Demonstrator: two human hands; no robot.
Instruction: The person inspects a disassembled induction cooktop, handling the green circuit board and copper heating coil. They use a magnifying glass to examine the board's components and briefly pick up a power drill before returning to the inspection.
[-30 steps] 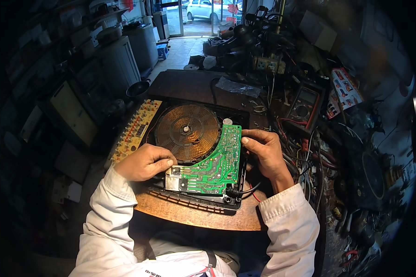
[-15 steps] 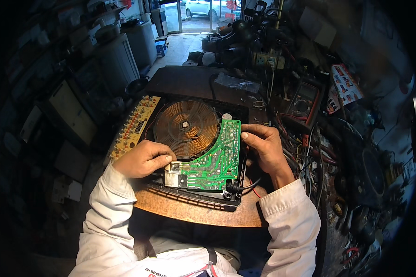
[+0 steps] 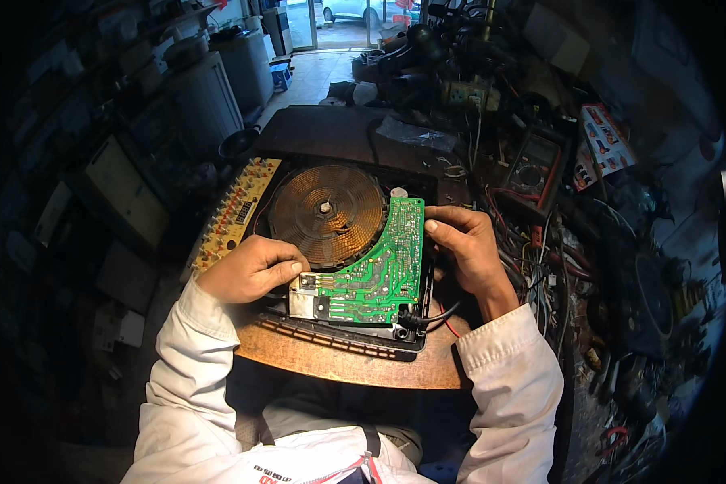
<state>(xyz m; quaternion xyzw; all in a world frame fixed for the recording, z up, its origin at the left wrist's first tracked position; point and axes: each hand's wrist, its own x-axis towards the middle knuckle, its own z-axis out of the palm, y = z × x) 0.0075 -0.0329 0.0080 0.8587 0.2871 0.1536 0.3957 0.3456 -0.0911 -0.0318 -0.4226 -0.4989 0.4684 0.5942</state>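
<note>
A green circuit board [image 3: 377, 278] lies solder side up over the front right of an opened induction cooker's black base [image 3: 355, 344]. My left hand [image 3: 254, 270] pinches the board's left end, by a pale metal heat sink [image 3: 302, 302]. At the board's upper right edge, my right hand [image 3: 465, 242] grips with thumb and bent fingers. Behind the board sits a round copper coil [image 3: 325, 211] with a white piece at its centre. A long yellow board [image 3: 238, 211] with a small dark display rests along the cooker's left side. Black and red wires leave near the board's lower right corner.
The cooker stands on a wooden table [image 3: 347, 372]. To the right, a multimeter [image 3: 532, 171] lies among tangled wires and tools. A clear plastic bag [image 3: 415, 134] is at the table's far end. Cabinets [image 3: 204, 101] line the left, and a glass door stands far ahead.
The whole view has shifted slightly, so the table and cooker appear a little higher. Both hands keep their hold on the green board, with little other movement.
</note>
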